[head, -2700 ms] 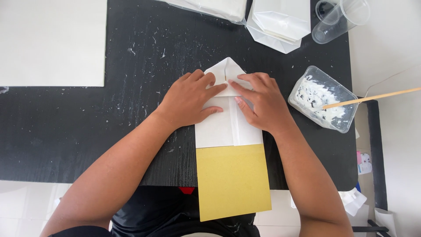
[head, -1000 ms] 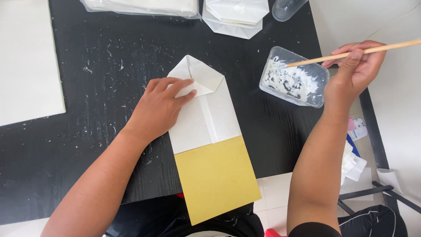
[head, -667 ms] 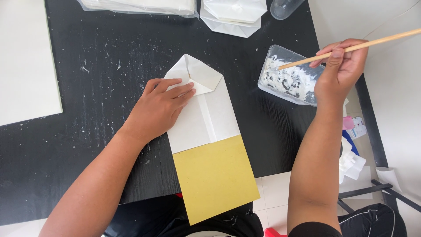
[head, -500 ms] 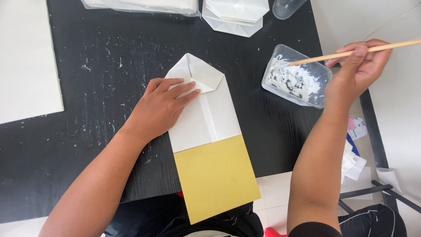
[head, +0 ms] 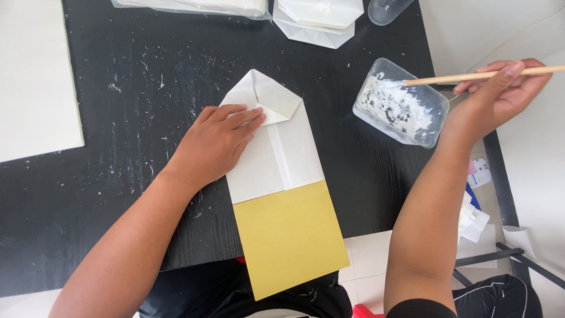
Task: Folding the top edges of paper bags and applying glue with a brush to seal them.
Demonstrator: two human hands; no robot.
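Folded white paper with a yellow lower part (head: 276, 176) lies flat on the black worktop (head: 118, 118), its long side running from the person's body up to the pointed folded top. The left hand (head: 215, 141) lies flat on the paper's left side, fingers spread toward the point. Off to the paper's right, the right hand (head: 500, 94) pinches a thin wooden stick (head: 465, 76), whose tip sits in the clear plastic tub of white paste (head: 400, 109). Nothing stands between tub and paper. More folded white papers (head: 321, 17) lie at the far edge.
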